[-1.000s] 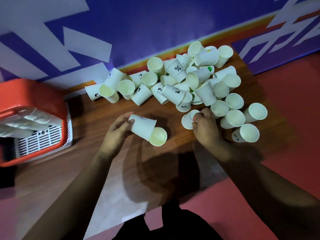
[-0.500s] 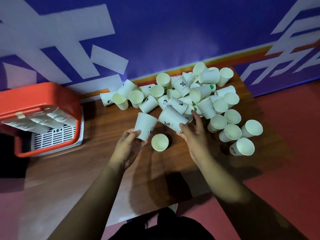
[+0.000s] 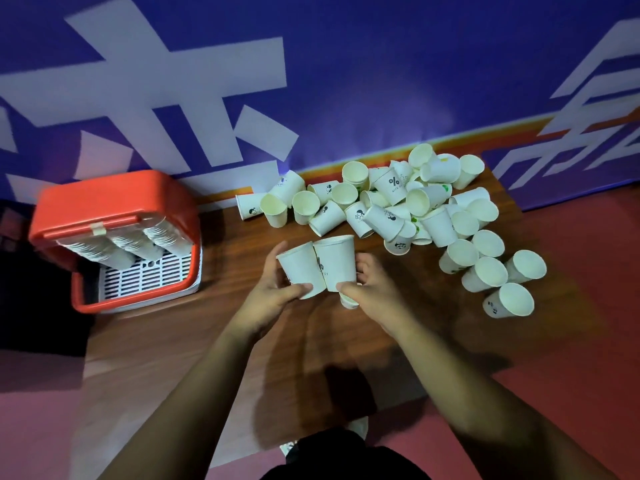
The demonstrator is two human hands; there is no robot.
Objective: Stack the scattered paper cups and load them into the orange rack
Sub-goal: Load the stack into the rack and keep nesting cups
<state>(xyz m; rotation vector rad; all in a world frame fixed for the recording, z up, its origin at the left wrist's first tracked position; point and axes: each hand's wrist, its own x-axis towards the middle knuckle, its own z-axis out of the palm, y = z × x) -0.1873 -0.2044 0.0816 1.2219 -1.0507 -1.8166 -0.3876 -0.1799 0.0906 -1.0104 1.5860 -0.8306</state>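
My left hand [image 3: 268,292] grips a white paper cup [image 3: 299,268], held bottom end toward me. My right hand [image 3: 372,289] grips a second paper cup [image 3: 337,261] the same way, pressed against the first. Another cup's rim [image 3: 348,302] peeks out just below my right fingers. A heap of loose paper cups [image 3: 398,202] lies on the wooden table [image 3: 207,341] beyond my hands, spreading right to single cups [image 3: 509,301]. The orange rack [image 3: 114,199] stands at the table's left end with stacked cup rows [image 3: 128,242] lying inside.
A blue wall with white and orange graphics [image 3: 311,81] rises right behind the table. Red floor [image 3: 571,341] lies to the right and front. The rack's white slotted bottom [image 3: 149,275] shows below the stacks. Dark clothing [image 3: 332,459] is at the bottom edge.
Each hand picked a cup from the table and brought the two together, side by side, above the middle of the table. The camera view also shifted.
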